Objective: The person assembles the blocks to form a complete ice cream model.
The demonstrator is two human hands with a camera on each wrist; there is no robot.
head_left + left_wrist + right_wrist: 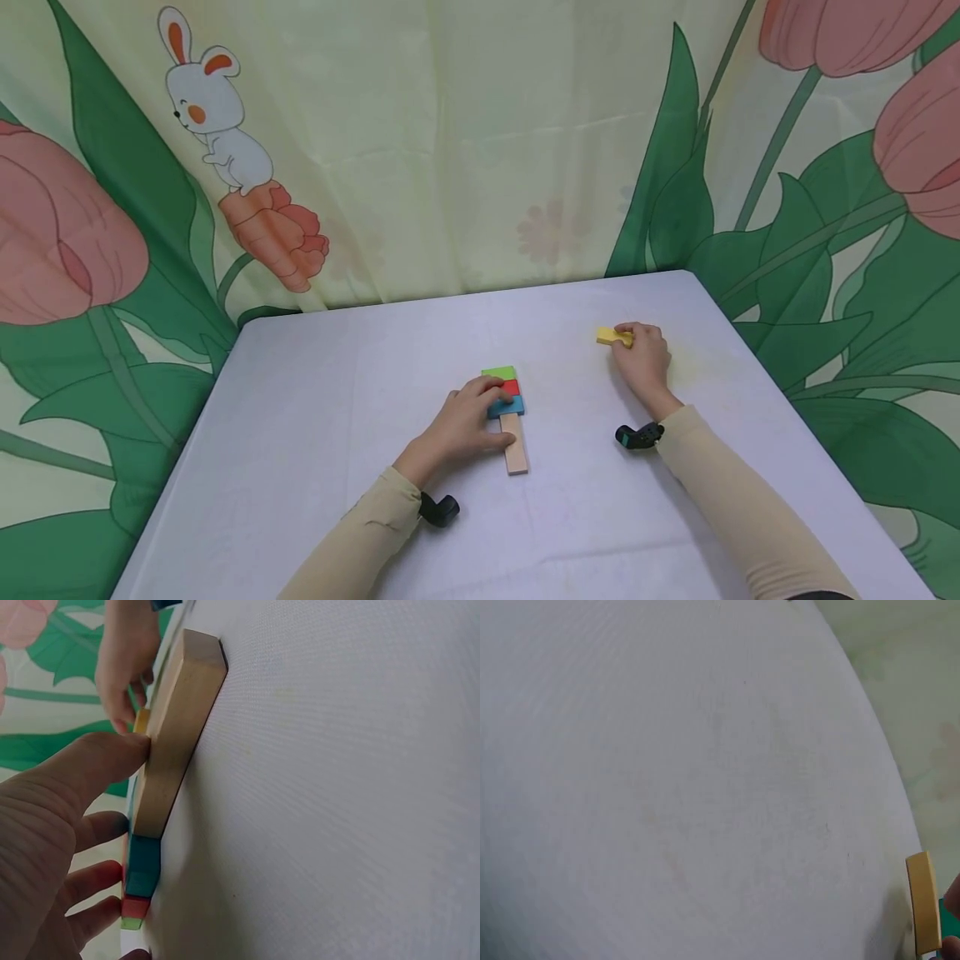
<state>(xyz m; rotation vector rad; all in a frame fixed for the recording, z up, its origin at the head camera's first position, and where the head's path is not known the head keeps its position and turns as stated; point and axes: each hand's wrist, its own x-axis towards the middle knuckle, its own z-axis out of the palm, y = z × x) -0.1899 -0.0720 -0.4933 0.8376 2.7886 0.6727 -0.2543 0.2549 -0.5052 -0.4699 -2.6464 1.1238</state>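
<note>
A row of flat blocks lies on the white table: a green block [498, 372] at the far end, a red block [512, 387], a blue block [514, 406] and a long plain wooden block [514, 458] nearest me. My left hand [463, 421] rests over this row, its thumb touching the wooden block and its fingers spread by the coloured ones. In the left wrist view the wooden block [174, 735] stands out closest. Farther back on the right, my right hand [643, 360] pinches a yellow block [606, 336], whose edge [924, 904] shows in the right wrist view.
The white-covered table [300, 433] ends at a back edge against a curtain [450, 167] printed with tulips and a rabbit. Black wrist cameras sit at the left cuff [439, 510] and the right cuff [639, 436].
</note>
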